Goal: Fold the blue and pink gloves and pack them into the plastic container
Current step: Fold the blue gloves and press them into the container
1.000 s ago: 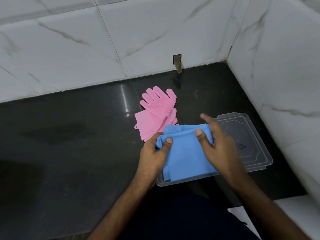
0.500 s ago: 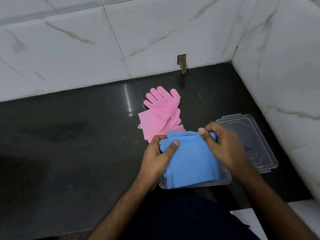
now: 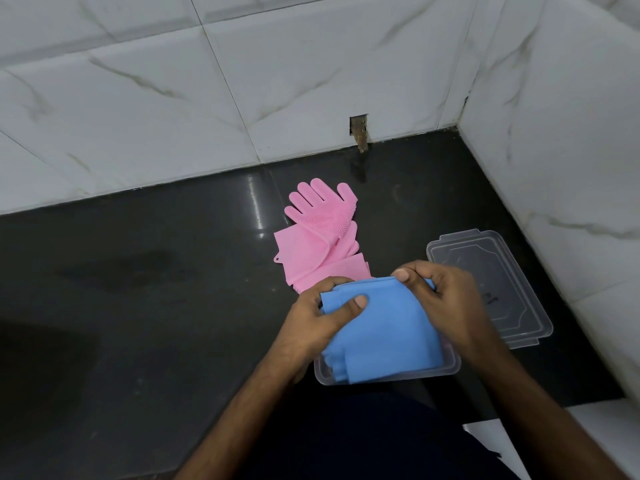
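Note:
The folded blue gloves [image 3: 384, 334] lie over the clear plastic container [image 3: 388, 374] near the counter's front edge, covering most of it. My left hand [image 3: 318, 320] grips their far left corner, thumb on top. My right hand [image 3: 440, 303] grips the far right edge, fingers curled over it. The pink gloves [image 3: 322, 233] lie flat on the black counter just beyond the blue ones, fingers pointing to the wall, cuffs partly hidden behind my left hand.
The container's clear lid [image 3: 498, 289] lies to the right, partly under my right hand. White marble-tiled walls [image 3: 242, 81] close the counter at the back and right. Dark counter [image 3: 121, 289] stretches to the left.
Both hands have drawn the far edge of the blue gloves closer together and lower over the container. My right hand's fingers have curled tighter on the edge.

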Tool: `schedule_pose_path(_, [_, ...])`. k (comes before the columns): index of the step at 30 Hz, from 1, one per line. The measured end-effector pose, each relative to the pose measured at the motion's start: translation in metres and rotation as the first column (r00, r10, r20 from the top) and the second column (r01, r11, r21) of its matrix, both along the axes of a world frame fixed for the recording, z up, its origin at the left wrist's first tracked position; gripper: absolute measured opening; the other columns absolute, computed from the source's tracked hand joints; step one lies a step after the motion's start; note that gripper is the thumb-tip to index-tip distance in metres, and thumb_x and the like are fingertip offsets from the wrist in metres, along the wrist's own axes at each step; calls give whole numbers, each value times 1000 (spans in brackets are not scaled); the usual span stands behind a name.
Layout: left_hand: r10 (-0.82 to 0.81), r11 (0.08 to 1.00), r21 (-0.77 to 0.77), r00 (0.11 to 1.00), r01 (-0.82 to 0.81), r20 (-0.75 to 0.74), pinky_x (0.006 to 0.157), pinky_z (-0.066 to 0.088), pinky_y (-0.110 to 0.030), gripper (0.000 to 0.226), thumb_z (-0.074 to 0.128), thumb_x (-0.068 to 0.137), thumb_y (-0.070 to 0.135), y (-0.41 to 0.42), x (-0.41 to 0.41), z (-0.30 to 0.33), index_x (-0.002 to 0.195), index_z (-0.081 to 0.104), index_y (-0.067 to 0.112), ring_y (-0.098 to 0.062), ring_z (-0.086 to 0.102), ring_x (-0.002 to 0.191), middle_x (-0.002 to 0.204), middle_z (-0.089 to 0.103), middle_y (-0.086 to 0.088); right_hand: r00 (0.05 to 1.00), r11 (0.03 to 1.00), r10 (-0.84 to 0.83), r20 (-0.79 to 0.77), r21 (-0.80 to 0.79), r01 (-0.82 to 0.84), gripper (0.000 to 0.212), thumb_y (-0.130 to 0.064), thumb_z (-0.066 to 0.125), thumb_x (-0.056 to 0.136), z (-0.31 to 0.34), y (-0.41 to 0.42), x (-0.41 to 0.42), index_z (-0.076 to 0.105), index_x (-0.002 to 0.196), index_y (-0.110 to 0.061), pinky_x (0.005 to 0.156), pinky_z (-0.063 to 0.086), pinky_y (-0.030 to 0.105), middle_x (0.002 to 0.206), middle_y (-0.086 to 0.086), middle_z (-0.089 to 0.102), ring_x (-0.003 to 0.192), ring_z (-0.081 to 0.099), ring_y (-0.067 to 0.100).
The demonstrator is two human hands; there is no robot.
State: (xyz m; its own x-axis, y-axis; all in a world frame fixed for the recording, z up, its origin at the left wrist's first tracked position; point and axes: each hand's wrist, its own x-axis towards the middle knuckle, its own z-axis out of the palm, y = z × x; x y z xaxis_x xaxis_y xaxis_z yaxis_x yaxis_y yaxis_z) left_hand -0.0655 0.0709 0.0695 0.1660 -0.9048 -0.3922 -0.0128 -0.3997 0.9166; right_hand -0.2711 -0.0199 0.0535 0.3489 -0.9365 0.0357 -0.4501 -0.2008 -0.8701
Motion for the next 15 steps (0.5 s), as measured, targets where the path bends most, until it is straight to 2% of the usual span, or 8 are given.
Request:
schedule_pose_path(2, [-8,1000,18,997,7,82,93,61,-49,22,76,91,41,0,-1,-1,109,73,28,-20,76,99,103,79,2,1000,1000,-21,-11,-1,21,31,-59,52,93,1,2,1,72,84,-36,63,51,11,83,-24,72,82,69,0])
schedule_pose_path(5, [-20,1000,24,982,16,186,87,62,-40,15,70,97,42,-1,-5,0,105,73,30,-14,76,92,97,79,7,998,999,-49,-41,-4,49,37,-63,51,91,1,2,3,73,82,-34,61,47,7,82,-24,71,81,67,-2])
schedule_pose_path(6, [-24,999,26,978,19,205,84,62,-37,16,68,97,43,-1,-6,1,104,73,29,-13,76,91,96,79,7,997,998,-56,-60,-4,56,41,-64,51,91,0,1,3,73,82,-31,60,47,9,81,-22,71,80,66,-1])
schedule_pose_path(10, [-45,998,51,947,30,319,70,53,-20,17,67,98,40,-3,-6,0,101,71,25,-9,73,84,91,78,8,967,999,-46,-252,-17,43,43,-62,51,95,-2,-1,4,74,88,-27,66,55,31,75,-10,71,70,65,6])
schedule_pose_path(12, [-61,996,84,919,31,390,69,52,-22,21,65,99,40,-5,-7,-1,104,71,20,-12,71,86,94,76,5,939,999,-22,-342,-39,9,42,-59,49,98,1,0,6,73,88,-26,66,55,34,73,-8,70,69,64,8])
schedule_pose_path(15, [-87,991,130,875,28,476,75,54,-37,32,61,100,42,-10,-10,-2,99,67,10,-22,68,84,92,72,-4,908,999,31,-418,-26,-46,45,-57,42,100,11,3,6,70,91,-24,69,55,36,75,-6,69,71,63,11])
